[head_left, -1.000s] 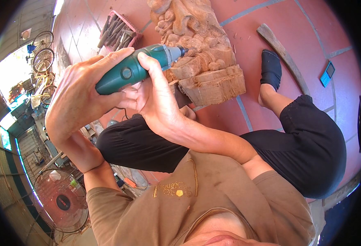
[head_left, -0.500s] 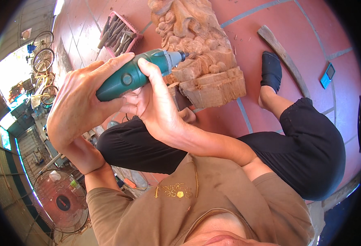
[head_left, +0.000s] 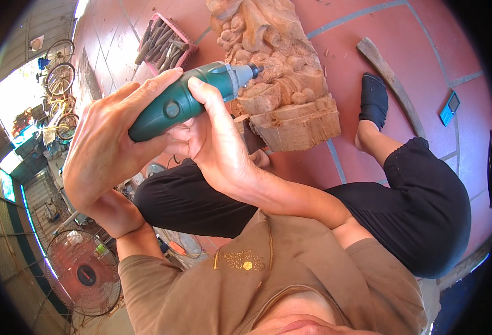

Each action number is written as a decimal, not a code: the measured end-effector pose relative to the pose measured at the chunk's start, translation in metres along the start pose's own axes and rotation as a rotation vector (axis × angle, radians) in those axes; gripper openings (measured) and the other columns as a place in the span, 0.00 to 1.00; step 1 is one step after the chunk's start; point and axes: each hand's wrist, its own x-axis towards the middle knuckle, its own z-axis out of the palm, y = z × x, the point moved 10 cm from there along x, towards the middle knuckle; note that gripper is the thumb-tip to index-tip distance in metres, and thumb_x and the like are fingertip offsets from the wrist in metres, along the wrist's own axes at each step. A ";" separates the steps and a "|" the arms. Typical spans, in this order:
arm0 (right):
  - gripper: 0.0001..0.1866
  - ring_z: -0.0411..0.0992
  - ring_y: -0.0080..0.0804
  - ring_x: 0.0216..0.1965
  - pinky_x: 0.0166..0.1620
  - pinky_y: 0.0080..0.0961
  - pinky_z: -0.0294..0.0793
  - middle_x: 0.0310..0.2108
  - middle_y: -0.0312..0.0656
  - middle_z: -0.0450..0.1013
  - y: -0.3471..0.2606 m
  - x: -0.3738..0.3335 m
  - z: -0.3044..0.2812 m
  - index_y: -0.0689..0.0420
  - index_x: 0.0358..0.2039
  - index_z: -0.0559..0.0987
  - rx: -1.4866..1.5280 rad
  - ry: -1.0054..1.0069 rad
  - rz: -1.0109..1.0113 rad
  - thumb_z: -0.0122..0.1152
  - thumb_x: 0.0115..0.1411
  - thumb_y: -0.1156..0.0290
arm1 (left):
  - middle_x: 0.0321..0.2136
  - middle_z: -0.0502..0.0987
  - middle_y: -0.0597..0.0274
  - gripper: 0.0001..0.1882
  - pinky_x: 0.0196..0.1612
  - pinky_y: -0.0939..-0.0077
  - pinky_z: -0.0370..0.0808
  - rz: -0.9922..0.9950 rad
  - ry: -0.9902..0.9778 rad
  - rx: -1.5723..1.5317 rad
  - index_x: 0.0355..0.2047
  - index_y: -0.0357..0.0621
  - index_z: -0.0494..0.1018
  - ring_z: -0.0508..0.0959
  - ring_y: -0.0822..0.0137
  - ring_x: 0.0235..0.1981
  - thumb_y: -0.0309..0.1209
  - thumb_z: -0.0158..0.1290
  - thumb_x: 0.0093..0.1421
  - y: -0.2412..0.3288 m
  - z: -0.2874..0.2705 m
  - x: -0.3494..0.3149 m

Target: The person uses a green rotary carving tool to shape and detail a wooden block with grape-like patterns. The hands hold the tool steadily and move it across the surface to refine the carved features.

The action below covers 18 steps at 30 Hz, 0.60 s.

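Observation:
A green rotary tool [head_left: 187, 100] with a grey nose and black chuck is held in both hands, its tip pointing right over the carving. My left hand [head_left: 103, 137] wraps the rear of its body from the left. My right hand [head_left: 221, 134] closes on it from below, the thumb lying along the housing and the fingers partly hidden underneath. Beyond the chuck lies a carved wooden block [head_left: 282, 84] with rounded, leafy relief and a plain squared near end. Whether the bit touches the wood is too small to tell.
A pink basket [head_left: 189, 53] of chisel-like tools stands on the red tiles, far left. To the right lie a curved wooden stick [head_left: 388, 78] and a blue keypad phone [head_left: 449, 109], near my black-socked foot [head_left: 373, 100]. A fan [head_left: 84, 273] and bicycles [head_left: 60, 81] are at the left.
The carved block and the floor around it sit slightly farther right and lower in the picture. Both hands keep their grip on the rotary tool, almost unmoved.

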 end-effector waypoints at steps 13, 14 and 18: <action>0.31 0.78 0.29 0.44 0.54 0.43 0.76 0.47 0.37 0.78 -0.007 0.007 0.014 0.54 0.58 0.71 0.010 -0.110 0.025 0.50 0.68 0.42 | 0.42 0.82 0.51 0.37 0.43 0.64 0.78 -0.019 -0.086 0.102 0.61 0.48 0.73 0.83 0.51 0.38 0.34 0.67 0.48 0.002 -0.007 0.017; 0.31 0.78 0.30 0.45 0.54 0.43 0.76 0.47 0.38 0.78 -0.009 0.008 0.015 0.54 0.59 0.70 0.012 -0.117 0.013 0.49 0.68 0.41 | 0.42 0.82 0.51 0.36 0.43 0.64 0.78 -0.021 -0.099 0.115 0.61 0.48 0.73 0.83 0.50 0.39 0.35 0.67 0.48 0.002 -0.008 0.020; 0.32 0.78 0.36 0.48 0.54 0.45 0.77 0.50 0.42 0.77 -0.007 0.011 0.017 0.55 0.58 0.70 0.032 -0.133 0.025 0.48 0.68 0.41 | 0.42 0.82 0.50 0.36 0.44 0.64 0.78 0.032 -0.074 0.126 0.59 0.46 0.73 0.83 0.49 0.40 0.37 0.68 0.48 0.007 -0.013 0.022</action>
